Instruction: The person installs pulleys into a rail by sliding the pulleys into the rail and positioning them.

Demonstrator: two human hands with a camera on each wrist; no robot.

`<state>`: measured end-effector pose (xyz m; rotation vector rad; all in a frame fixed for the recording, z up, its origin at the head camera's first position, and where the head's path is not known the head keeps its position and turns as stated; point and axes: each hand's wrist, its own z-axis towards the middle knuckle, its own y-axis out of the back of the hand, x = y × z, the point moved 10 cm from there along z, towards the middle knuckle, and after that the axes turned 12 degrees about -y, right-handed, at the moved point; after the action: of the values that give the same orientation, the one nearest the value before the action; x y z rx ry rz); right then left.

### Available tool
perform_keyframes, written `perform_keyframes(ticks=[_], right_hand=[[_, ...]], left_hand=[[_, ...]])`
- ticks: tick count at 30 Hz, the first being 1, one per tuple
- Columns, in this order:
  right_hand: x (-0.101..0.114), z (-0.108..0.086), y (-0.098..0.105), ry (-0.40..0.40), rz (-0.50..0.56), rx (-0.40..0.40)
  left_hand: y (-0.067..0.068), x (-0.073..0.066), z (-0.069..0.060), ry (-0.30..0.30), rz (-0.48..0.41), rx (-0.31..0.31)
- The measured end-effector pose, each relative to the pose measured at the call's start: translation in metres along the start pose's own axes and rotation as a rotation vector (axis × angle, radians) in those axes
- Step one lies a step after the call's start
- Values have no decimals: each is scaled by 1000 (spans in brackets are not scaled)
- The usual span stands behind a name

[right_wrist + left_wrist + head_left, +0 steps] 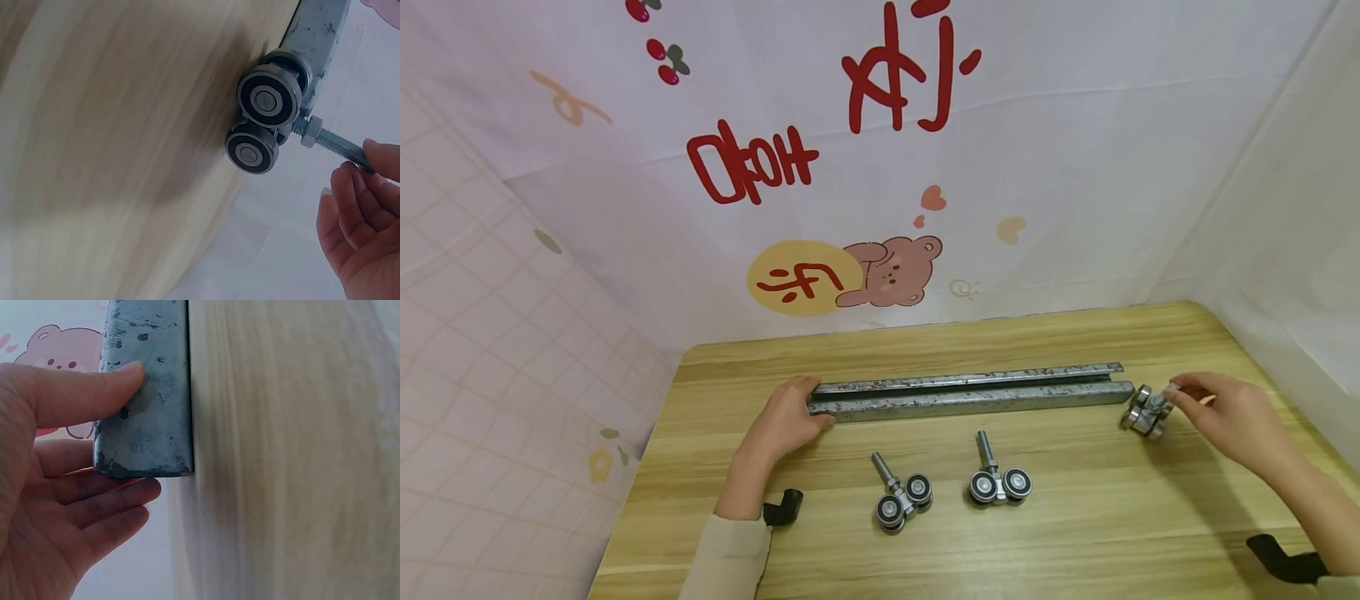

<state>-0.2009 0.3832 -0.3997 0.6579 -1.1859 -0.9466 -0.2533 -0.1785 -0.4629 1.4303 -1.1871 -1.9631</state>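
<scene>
A slotted metal rail (970, 400) lies across the table. My left hand (786, 421) grips its left end; in the left wrist view the thumb of my left hand (69, 444) presses on the side of the rail (147, 394) and the fingers lie behind and below. My right hand (1240, 421) pinches the threaded bolt of a wheeled roller (1146, 412) beside the rail's right end. The right wrist view shows the roller's wheels (265, 100) near the rail (319, 31), with my right hand (369, 225) at the bolt's tip; whether they touch is hidden.
Two more rollers lie in front of the rail, one at the left (904, 500) and one in the middle (999, 483). The wooden table (820, 550) meets a printed cloth wall (1060, 250) behind. Black wrist straps show at both arms.
</scene>
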Motion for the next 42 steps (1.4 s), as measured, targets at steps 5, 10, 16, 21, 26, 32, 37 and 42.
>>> perform_keyframes(ticks=[5, 10, 16, 21, 26, 32, 37, 42], right_hand=[[-8, 6, -2, -52, 21, 34], [-17, 10, -3, -88, 20, 39], [-27, 12, -5, -120, 8, 46], [-30, 15, -5, -138, -6, 48], [-31, 19, -3, -147, -3, 60], [-36, 24, -4, -150, -14, 72], [-37, 27, -5, -154, -18, 73], [-40, 30, -6, -166, -15, 89]], left_hand=[[1, 0, -1, 1, -5, -6], [1, 0, 0, 5, -3, -3], [0, 0, -1, 13, -14, 4], [0, 1, 0, 14, -17, 7], [0, 1, 1, 17, -21, 6], [0, 3, 0, 24, -22, 13], [0, 4, 0, 34, -22, 10], [0, 3, 0, 29, -24, 7]])
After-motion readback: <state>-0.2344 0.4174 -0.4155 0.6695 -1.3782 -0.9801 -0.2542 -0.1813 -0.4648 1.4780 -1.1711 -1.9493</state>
